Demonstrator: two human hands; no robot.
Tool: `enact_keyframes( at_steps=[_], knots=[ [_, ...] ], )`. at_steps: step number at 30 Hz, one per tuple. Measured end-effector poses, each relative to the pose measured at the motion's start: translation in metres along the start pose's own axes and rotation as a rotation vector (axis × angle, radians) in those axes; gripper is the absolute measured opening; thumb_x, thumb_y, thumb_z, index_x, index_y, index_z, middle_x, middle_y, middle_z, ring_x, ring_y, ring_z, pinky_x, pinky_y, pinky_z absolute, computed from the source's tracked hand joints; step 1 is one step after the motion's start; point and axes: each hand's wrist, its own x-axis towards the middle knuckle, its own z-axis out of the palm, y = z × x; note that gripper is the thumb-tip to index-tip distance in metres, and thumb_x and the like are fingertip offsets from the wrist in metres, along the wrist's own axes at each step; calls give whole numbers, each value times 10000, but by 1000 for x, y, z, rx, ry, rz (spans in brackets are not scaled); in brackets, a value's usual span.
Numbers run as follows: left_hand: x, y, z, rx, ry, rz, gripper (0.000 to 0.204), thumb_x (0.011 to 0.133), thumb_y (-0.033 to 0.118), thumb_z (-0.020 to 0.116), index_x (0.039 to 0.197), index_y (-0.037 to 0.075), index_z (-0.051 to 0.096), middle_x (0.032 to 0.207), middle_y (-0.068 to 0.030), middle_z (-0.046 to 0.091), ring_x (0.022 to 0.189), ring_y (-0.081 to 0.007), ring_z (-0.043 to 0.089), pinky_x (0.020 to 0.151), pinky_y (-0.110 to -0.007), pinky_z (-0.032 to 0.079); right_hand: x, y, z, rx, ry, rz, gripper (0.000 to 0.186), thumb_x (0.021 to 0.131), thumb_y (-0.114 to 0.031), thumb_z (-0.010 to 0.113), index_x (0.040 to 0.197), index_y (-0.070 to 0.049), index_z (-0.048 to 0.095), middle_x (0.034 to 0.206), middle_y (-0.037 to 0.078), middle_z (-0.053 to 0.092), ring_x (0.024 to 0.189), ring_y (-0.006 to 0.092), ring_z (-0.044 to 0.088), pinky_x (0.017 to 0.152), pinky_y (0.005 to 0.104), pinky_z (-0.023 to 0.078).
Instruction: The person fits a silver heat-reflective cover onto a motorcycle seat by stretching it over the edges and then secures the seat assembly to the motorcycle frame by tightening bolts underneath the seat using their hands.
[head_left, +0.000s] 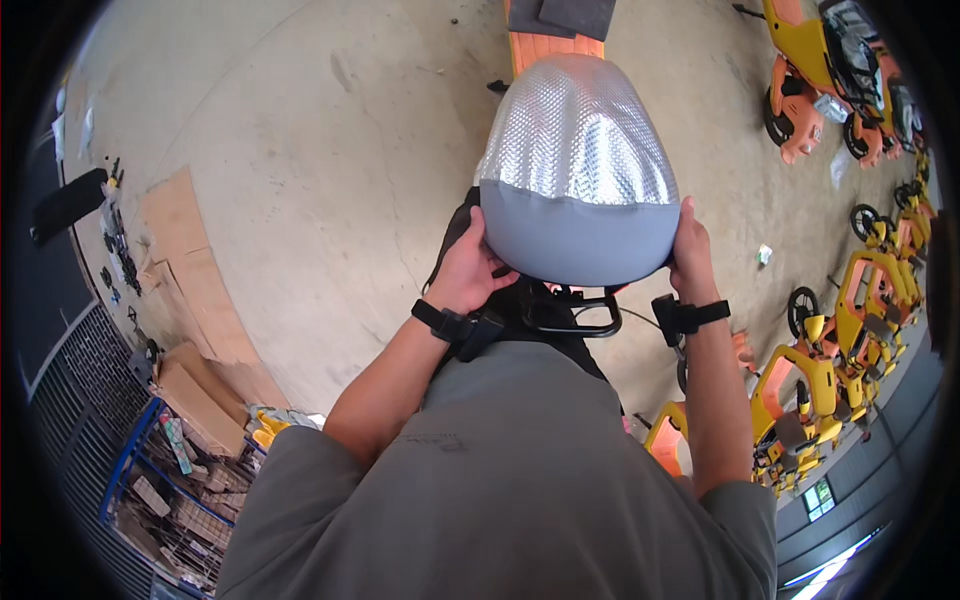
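A scooter seat wears a seat cover (575,235), quilted shiny silver over its far part and smooth grey over its near part. At the near left edge of the cover, my left hand (468,265) has its thumb along the side and its fingers curled under the rim. My right hand (692,248) grips the opposite side, its fingers mostly hidden behind the edge. Below the seat, a black metal rack loop (575,322) sticks out toward me. Beyond the cover, an orange footboard (555,48) shows, with dark mats on it.
Rows of yellow and orange scooters (795,385) stand along the right, with more at the upper right (800,60). Flattened cardboard (205,280) lies on the concrete floor to the left. A blue-framed wire cage (130,465) at the lower left holds cardboard and scraps.
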Motion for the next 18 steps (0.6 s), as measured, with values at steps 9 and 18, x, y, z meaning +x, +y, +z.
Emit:
enact_keyframes(
  at_steps=[9,18],
  knots=[
    [-9,-3,1,-37,-219,151,616,957,546,259,1318,61,378,1203,-136,536,1065,-266,581,883,-426,505,9,-1,2,-206,185,-238,459,971,-321,405,820,97,518,673,84,510,588,144,453,527,342,396],
    [-4,22,13,-91,-195,257,500,971,460,339,1251,60,445,1112,-118,597,993,-269,617,809,-445,548,-4,-24,8,-112,261,-387,279,935,-202,453,955,53,565,710,81,581,639,132,509,584,290,423]
  ],
)
